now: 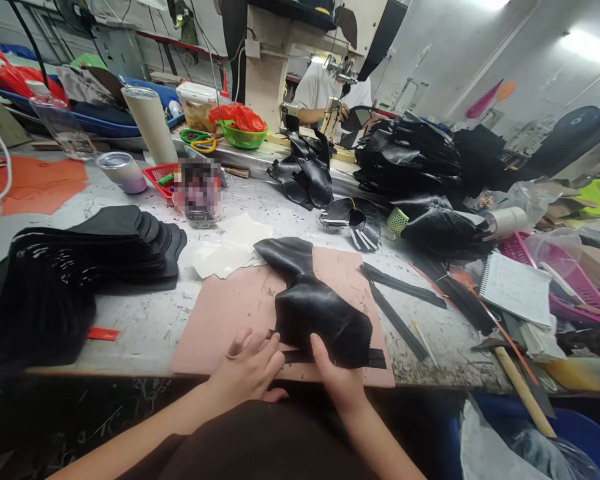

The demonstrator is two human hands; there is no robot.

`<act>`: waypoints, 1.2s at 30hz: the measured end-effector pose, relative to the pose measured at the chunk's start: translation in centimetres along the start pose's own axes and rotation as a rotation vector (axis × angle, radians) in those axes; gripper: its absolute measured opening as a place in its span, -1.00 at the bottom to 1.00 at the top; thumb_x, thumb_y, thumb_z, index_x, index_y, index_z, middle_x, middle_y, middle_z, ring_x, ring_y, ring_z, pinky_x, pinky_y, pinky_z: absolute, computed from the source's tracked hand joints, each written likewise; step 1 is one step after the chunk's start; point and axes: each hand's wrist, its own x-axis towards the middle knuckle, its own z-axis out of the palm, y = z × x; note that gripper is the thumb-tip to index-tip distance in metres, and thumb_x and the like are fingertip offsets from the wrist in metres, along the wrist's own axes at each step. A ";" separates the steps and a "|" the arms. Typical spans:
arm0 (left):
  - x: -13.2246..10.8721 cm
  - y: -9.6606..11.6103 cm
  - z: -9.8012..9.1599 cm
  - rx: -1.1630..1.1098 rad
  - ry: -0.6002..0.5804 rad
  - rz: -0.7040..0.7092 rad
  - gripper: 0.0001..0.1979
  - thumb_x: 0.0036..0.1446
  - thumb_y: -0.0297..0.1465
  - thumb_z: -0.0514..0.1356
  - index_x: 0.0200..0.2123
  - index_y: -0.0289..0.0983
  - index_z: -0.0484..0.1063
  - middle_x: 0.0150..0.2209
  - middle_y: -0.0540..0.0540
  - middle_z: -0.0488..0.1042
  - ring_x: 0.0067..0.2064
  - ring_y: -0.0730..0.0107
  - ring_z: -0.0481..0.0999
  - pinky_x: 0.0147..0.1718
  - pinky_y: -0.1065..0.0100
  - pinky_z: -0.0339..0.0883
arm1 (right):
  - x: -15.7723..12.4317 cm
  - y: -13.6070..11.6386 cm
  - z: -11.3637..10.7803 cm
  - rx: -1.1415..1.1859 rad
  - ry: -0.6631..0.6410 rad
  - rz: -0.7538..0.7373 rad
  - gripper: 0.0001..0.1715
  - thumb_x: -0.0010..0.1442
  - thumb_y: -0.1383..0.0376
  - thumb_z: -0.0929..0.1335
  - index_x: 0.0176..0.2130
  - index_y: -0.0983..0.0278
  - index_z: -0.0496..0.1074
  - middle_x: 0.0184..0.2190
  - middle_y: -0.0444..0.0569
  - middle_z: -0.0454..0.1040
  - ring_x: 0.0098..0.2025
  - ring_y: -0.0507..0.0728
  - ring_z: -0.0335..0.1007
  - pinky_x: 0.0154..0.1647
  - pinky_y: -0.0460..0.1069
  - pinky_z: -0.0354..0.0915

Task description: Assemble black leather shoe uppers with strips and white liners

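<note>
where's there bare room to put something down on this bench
Pink board: its left part, bordered by the white sheets, black leather piece and left hand. Bench: the strip between that board and the black stack. Crowded: the right end, with the notebook and pink basket.

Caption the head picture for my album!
Right hand holds a black piece over a pink board, left hand close by.

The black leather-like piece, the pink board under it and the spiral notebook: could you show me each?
Black leather-like piece [323, 312]: head view, on its broad lower part.
Pink board [225, 313]: head view, on its bare left part.
Spiral notebook [516, 288]: head view, on its page.
</note>
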 end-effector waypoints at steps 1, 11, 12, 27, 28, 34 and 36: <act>0.0 -0.1 -0.1 -0.013 0.002 -0.004 -0.67 -0.06 -0.04 0.11 -0.45 -0.18 0.39 -0.19 -0.04 0.53 -0.15 0.21 0.36 -0.04 0.20 -0.08 | 0.2 0.0 -0.4 -0.027 -0.033 0.013 -0.57 0.03 0.12 0.32 -0.17 0.35 0.45 -0.21 0.12 0.50 -0.06 0.28 0.37 0.00 0.17 0.29; 0.8 -0.2 -0.7 -0.023 -0.066 -0.007 -0.55 0.15 -0.12 -0.06 -0.08 -0.26 0.39 -0.15 -0.13 0.52 -0.17 0.16 0.39 -0.13 0.16 0.03 | 0.6 0.9 -1.3 -0.073 -0.132 0.202 -0.76 -0.04 0.17 0.33 -0.38 0.26 0.46 -0.38 0.05 0.54 -0.12 0.29 0.42 -0.10 0.15 0.36; 0.8 -0.2 -0.7 -0.014 -0.071 -0.004 -0.54 0.15 -0.11 -0.08 -0.07 -0.26 0.39 -0.14 -0.13 0.51 -0.17 0.15 0.39 -0.13 0.16 0.03 | 0.7 0.9 -1.3 -0.072 -0.129 0.213 -0.77 -0.04 0.17 0.34 -0.38 0.26 0.46 -0.39 0.05 0.54 -0.12 0.29 0.41 -0.09 0.15 0.35; 2.4 -0.1 -0.7 0.031 -0.085 0.062 -0.49 0.07 0.01 -0.04 -0.15 -0.24 0.42 -0.32 -0.07 0.52 -0.26 0.18 0.37 -0.22 0.18 -0.01 | 0.9 0.7 -1.7 -0.208 -0.214 0.181 -0.83 -0.05 0.22 0.33 -0.42 0.24 0.46 -0.45 -0.02 0.53 -0.35 0.20 0.47 -0.24 0.06 0.38; 2.5 -0.1 -0.7 0.038 -0.087 0.075 -0.48 0.08 0.01 -0.05 -0.14 -0.25 0.41 -0.33 -0.07 0.51 -0.28 0.18 0.37 -0.22 0.18 0.00 | 0.9 0.7 -1.8 -0.220 -0.220 0.172 -0.83 -0.04 0.23 0.32 -0.42 0.24 0.46 -0.45 -0.03 0.53 -0.36 0.19 0.47 -0.25 0.05 0.38; 3.3 0.2 -0.3 0.035 -0.092 0.157 -0.51 0.12 -0.07 -0.04 -0.23 -0.34 0.45 -0.26 -0.19 0.50 -0.24 0.18 0.40 -0.21 0.20 0.09 | 0.9 0.9 -1.8 -0.263 -0.263 0.153 -0.80 -0.04 0.23 0.30 -0.36 0.26 0.43 -0.43 0.01 0.50 -0.35 0.22 0.45 -0.32 0.06 0.36; 3.6 0.3 -0.2 0.024 -0.113 0.193 -0.48 0.09 -0.03 -0.03 -0.25 -0.36 0.46 -0.23 -0.24 0.49 -0.27 0.19 0.43 -0.24 0.23 0.13 | 1.0 1.1 -1.8 -0.248 -0.265 0.118 -0.77 -0.03 0.24 0.30 -0.31 0.25 0.42 -0.38 0.02 0.49 -0.29 0.23 0.43 -0.28 0.07 0.36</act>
